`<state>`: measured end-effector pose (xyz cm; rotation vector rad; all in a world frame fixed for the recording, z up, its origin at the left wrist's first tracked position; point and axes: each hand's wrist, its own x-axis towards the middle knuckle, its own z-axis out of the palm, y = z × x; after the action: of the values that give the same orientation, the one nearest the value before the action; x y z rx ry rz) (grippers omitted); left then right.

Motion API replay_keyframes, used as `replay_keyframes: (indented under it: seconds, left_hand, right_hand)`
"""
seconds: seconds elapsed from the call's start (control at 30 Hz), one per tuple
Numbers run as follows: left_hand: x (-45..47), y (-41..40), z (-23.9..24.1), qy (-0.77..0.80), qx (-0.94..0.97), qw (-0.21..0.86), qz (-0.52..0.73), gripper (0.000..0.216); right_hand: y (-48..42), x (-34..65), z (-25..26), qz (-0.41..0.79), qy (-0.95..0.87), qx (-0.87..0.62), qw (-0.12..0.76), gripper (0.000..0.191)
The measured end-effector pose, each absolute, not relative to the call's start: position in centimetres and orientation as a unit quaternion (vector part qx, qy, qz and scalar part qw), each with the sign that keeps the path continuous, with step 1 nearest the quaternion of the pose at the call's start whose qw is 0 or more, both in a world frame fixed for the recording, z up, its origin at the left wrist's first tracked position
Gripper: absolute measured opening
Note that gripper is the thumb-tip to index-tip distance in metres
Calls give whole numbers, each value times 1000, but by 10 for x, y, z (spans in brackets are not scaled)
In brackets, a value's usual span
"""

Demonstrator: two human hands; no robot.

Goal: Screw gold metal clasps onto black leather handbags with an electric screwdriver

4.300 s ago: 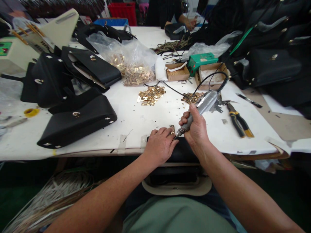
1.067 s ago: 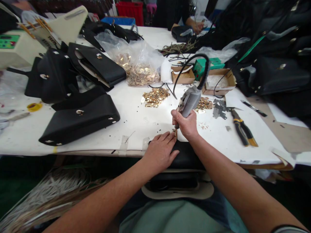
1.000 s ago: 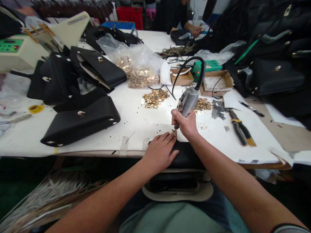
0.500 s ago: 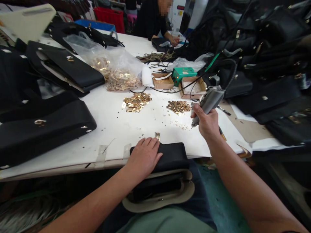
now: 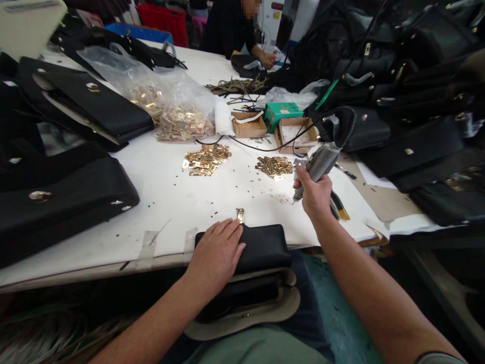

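Note:
My left hand (image 5: 217,247) lies flat, fingers stretched out, on the flap of a black handbag (image 5: 265,245) at the table's front edge. A gold metal plate (image 5: 241,216) sticks out from the flap's far edge, just past my fingertips. The bag's mouth gapes toward me, showing a pale lining edge. In my right hand (image 5: 317,194) is a grey electric screwdriver (image 5: 320,163), its tip (image 5: 294,202) angled down over tiny copper-coloured screws (image 5: 278,196) scattered on the white tabletop. My fingers wrap round its lower body.
Gold metal fittings lie in two piles, one left (image 5: 207,159) and one right (image 5: 275,166). Behind stand a bag of fittings (image 5: 185,114), small cardboard boxes (image 5: 248,126) and a green box (image 5: 281,115). Black bags (image 5: 64,194) flank both sides. A co-worker (image 5: 229,30) sits across the table.
The screwdriver tip has dropped slightly and moved toward the scattered screws. My left hand stays on the bag flap. The whole view has shifted a little.

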<state>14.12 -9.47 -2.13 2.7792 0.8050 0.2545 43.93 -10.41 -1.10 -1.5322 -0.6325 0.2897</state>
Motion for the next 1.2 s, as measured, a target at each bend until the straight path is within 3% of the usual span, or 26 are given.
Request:
replay_keyframes:
  seconds: [0.23, 0.4, 0.6, 1.2]
  left_hand:
    - [145, -92, -18, 277, 948, 124, 94, 28]
    - [144, -91, -17, 293, 933, 177, 115, 29]
    - [140, -92, -18, 304, 921, 211, 122, 33]
    - [140, -91, -19, 302, 924, 207, 112, 27]
  right_hand:
    - [-100, 410, 14, 155, -277, -616, 721, 36]
    - [-94, 348, 39, 284, -261, -521, 762, 37]
    - [-91, 296, 35, 397, -203, -483, 754, 39]
    - [-95, 288, 32, 408, -177, -494, 747, 42]
